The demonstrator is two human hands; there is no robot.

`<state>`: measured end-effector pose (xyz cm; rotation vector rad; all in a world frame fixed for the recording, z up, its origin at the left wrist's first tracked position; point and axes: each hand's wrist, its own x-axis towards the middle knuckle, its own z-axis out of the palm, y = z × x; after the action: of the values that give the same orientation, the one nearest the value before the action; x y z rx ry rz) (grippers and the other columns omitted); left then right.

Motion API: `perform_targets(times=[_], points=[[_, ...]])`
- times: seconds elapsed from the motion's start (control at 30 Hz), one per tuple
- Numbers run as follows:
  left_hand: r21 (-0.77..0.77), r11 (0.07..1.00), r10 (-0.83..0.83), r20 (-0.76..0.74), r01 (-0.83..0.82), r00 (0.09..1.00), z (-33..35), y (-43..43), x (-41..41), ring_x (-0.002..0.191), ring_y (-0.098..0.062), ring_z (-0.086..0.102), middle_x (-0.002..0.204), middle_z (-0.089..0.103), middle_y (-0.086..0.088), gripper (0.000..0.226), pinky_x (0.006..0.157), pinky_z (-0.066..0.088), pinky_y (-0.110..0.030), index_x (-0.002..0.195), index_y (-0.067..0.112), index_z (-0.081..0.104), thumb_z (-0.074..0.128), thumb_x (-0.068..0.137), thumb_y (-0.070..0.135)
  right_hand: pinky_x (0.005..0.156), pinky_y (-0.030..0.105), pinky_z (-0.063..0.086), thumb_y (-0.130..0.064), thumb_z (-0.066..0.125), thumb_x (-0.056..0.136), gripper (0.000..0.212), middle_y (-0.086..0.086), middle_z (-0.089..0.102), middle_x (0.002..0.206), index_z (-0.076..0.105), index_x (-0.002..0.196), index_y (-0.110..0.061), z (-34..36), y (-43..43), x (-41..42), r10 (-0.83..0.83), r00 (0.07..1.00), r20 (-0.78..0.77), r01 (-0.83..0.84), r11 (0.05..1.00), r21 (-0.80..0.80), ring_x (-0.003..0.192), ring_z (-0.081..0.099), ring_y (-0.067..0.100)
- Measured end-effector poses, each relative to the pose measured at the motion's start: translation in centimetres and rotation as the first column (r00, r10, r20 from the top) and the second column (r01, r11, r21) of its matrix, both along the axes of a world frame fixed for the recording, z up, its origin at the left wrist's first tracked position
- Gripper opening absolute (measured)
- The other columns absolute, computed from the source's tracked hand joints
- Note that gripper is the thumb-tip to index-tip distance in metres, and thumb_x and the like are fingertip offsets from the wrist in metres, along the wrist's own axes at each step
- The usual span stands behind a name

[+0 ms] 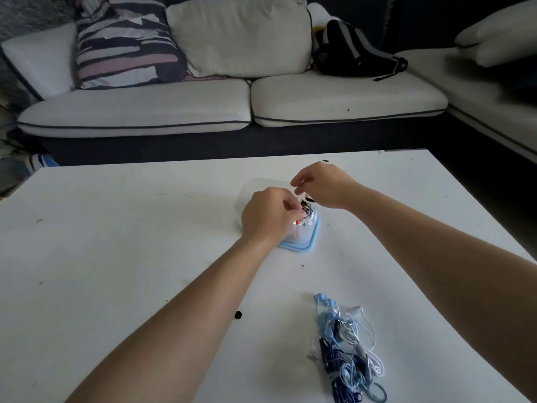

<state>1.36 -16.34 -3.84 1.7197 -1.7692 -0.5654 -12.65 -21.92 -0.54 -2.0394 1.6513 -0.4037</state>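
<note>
A small clear plastic box (308, 232) stands on its light blue lid (302, 248) in the middle of the white table (116, 228). Dark and white cables (306, 212) bulge from its open top. My left hand (268, 218) reaches over the box from the left, fingers curled and pinching into the cables. My right hand (322, 184) hovers just behind the box, fingers curled and pinching a thin cable end; the exact hold is blurred. A tangled heap of blue and white earphone cables (348, 350) lies on the table near me.
A small black earbud tip (238, 315) lies beside my left forearm. Behind the table stands a white sofa (203, 109) with a striped pillow (125, 42), a plain cushion (241, 33) and a black backpack (351, 50). A second sofa section (494, 91) is at right.
</note>
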Motion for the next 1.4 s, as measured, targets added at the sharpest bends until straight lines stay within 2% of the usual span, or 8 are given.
perform_targets(times=[0.17,0.37,0.67,0.9,1.1,1.17,1.27,1.4], points=[[0.028,0.999,-0.046,0.025,0.046,0.999,-0.6,0.5,-0.1,0.086,-0.015,0.065,0.08,0.072,0.011,0.017,0.076,0.054,-0.035,0.078,0.031,0.069,0.056,0.089,0.031,0.069,0.017,0.048,0.006,0.039,0.085,0.047,-0.007,0.075,0.096,0.071,0.108,-0.019,-0.6,1.2,-1.0,0.052,0.998,-0.027,-0.054,0.997,-0.057,0.089,0.066,0.011],[-0.04,0.999,0.03,-0.036,-0.032,0.999,-0.4,1.0,0.9,0.083,-0.011,0.065,0.09,0.072,0.012,0.021,0.076,0.053,-0.029,0.092,0.027,0.072,0.053,0.09,0.02,0.076,0.036,0.057,-0.01,0.058,0.088,0.026,-0.007,0.071,0.096,0.069,0.09,-0.034,-2.1,1.5,-1.5,-0.054,0.993,-0.107,0.036,0.987,-0.16,0.087,0.066,0.019],[-0.05,0.997,0.058,-0.14,-0.066,0.988,0.0,1.9,0.3,0.087,-0.01,0.064,0.093,0.072,0.012,0.026,0.075,0.05,-0.023,0.089,0.023,0.072,0.05,0.089,0.009,0.084,0.032,0.044,-0.014,0.043,0.092,0.049,-0.01,0.065,0.124,0.065,0.123,-0.045,-1.9,3.4,-0.4,0.106,0.892,-0.439,-0.157,0.984,-0.082,0.117,0.057,0.021],[-0.058,0.998,0.032,-0.104,-0.038,0.994,1.6,6.3,0.2,0.085,-0.013,0.061,0.094,0.069,0.01,0.025,0.077,0.049,-0.027,0.09,0.026,0.069,0.05,0.086,0.009,0.089,0.038,0.052,-0.011,0.045,0.094,0.04,-0.003,0.061,0.124,0.068,0.121,-0.028,0.1,7.4,-1.5,0.001,0.989,-0.145,-0.032,0.976,-0.217,0.112,0.058,0.021],[0.26,0.952,-0.179,0.039,0.163,0.983,1.1,12.9,-1.0,0.101,-0.014,0.063,0.11,0.068,0.005,0.017,0.089,0.049,-0.028,0.103,0.025,0.066,0.054,0.092,0.019,0.085,0.026,0.049,-0.016,0.054,0.091,0.026,-0.009,0.071,0.102,0.076,0.104,-0.024,0.2,14.9,-4.2,0.074,0.995,-0.07,-0.073,0.997,0.017,0.092,0.062,0.012],[0.406,0.902,-0.199,0.093,0.145,0.976,0.7,14.9,-1.4,0.099,-0.019,0.064,0.114,0.065,-0.001,0.02,0.081,0.049,-0.027,0.113,0.02,0.059,0.052,0.094,0.023,0.077,0.024,0.052,-0.016,0.058,0.089,0.018,-0.012,0.069,0.086,0.075,0.094,-0.022,-0.3,17.0,-5.0,0.09,0.991,-0.099,-0.077,0.988,0.131,0.082,0.066,0.011],[0.579,0.809,-0.133,0.016,0.099,0.991,0.2,17.3,-2.2,0.069,-0.021,0.066,0.101,0.068,-0.007,0.04,0.06,0.051,-0.027,0.119,0.015,0.05,0.061,0.088,0.038,0.062,0.021,0.053,-0.021,0.066,0.087,0.009,-0.005,0.069,0.074,0.071,0.09,-0.015,-1.3,19.6,-5.5,0.069,0.991,-0.117,-0.037,0.965,0.261,0.064,0.067,0.009],[0.628,0.773,-0.038,-0.092,0.088,0.995,-0.9,19.1,-3.0,0.074,-0.017,0.067,0.103,0.064,-0.004,0.067,0.065,0.061,-0.033,0.118,0.02,0.045,0.079,0.069,0.05,0.068,0.031,0.062,-0.022,0.074,0.083,0.024,0.01,0.076,0.088,0.068,0.099,-0.005,-2.6,21.2,-5.3,0.048,0.985,-0.163,0.018,0.926,0.378,0.078,0.074,0.022]])
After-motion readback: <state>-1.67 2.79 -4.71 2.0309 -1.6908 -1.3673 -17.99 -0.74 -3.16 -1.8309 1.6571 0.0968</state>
